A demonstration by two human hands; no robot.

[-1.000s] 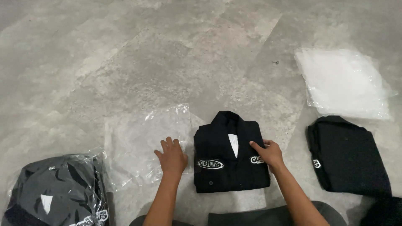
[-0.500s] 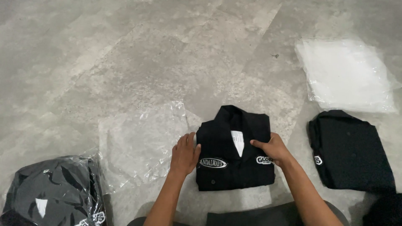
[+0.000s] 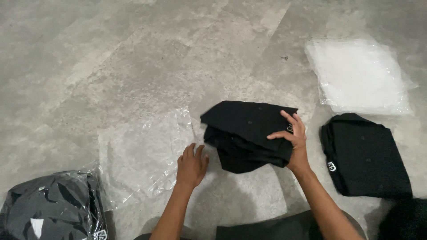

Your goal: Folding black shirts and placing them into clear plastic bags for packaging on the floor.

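A folded black shirt (image 3: 243, 133) is lifted and tilted above the grey floor, its back side showing. My right hand (image 3: 291, 138) grips its right edge, fingers over the top. My left hand (image 3: 192, 163) rests flat on the floor at the right edge of an empty clear plastic bag (image 3: 142, 151), just left of the shirt, holding nothing.
A stack of clear plastic bags (image 3: 360, 75) lies at the upper right. Another folded black shirt (image 3: 364, 155) sits on the floor to the right. A bagged black shirt (image 3: 49, 213) lies at the lower left. My dark-clothed knee (image 3: 267, 226) shows at the bottom.
The shirt lay flat with both hands on it, collar and labels up. Now my right hand has lifted and turned it over, and my left hand has gone down to the bag's edge.
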